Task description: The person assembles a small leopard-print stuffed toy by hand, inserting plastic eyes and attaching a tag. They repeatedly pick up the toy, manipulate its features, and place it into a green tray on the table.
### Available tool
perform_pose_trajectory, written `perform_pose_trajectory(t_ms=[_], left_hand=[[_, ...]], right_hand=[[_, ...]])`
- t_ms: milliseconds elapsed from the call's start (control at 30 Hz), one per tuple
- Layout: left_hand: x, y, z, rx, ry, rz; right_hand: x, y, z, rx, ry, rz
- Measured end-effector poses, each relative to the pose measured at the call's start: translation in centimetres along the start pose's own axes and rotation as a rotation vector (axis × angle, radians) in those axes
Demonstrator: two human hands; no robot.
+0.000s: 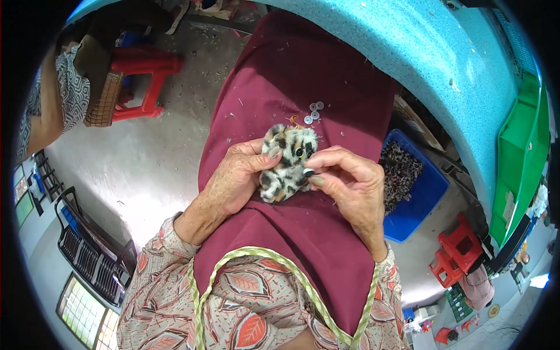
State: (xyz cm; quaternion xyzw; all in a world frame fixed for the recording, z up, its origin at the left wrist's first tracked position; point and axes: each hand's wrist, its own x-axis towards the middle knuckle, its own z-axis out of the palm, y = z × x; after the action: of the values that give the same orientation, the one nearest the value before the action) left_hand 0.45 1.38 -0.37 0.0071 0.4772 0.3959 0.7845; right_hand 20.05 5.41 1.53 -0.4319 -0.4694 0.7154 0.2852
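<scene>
A small spotted plush animal skin (283, 178), cream with black and tan patches, lies over my lap. My left hand (233, 175) grips its left side, with the thumb on top. A round black eye with a yellow rim (300, 152) sits in the fur. At the plush's right side my right hand (350, 181) is closed in a pinch. Between its thumb and forefinger shows a small dark piece (308, 172), partly hidden, its kind unclear. Just beyond the plush, several translucent plastic washers (315, 115) rest on the maroon apron (245, 146), near an orange thread loop (294, 121).
A blue bin (429, 195) full of spotted plush pieces stands on the floor to my right. The speckled turquoise table edge (431, 58) curves overhead, with a green tray (516, 157) beyond it. Red stools (154, 87) stand left and right. Another person's arm (49, 111) shows far left.
</scene>
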Motion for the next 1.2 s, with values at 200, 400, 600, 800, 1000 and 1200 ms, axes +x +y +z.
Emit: perform_pose_trajectory(t_ms=[200, 400, 600, 800, 1000, 1200], left_hand=[[0.1, -0.5, -0.3, 0.094, 0.023, 0.018], [0.1, -0.8, -0.7, 0.197, 0.062, 0.040], [-0.1, -0.5, -0.5, 0.353, 0.039, 0.093], [-0.5, -0.5, 0.1, 0.491, -0.024, 0.171], [-0.4, -0.3, 0.1, 0.600, -0.082, 0.173], [-1.7, 0.7, 1.3, 0.892, -0.245, 0.363]], right_hand=[[0.1, 1.2, 0.8, -0.107, 0.012, 0.033], [0.5, 1.7, 0.7, -0.146, -0.023, 0.026], [0.5, 1.9, 0.6, -0.148, -0.022, 0.071], [0.5, 1.8, 0.3, -0.223, -0.035, 0.044], [0.5, 1.4, 0.0, -0.376, -0.071, -0.100], [3.5, 1.4, -2.5, -0.387, -0.226, -0.423]])
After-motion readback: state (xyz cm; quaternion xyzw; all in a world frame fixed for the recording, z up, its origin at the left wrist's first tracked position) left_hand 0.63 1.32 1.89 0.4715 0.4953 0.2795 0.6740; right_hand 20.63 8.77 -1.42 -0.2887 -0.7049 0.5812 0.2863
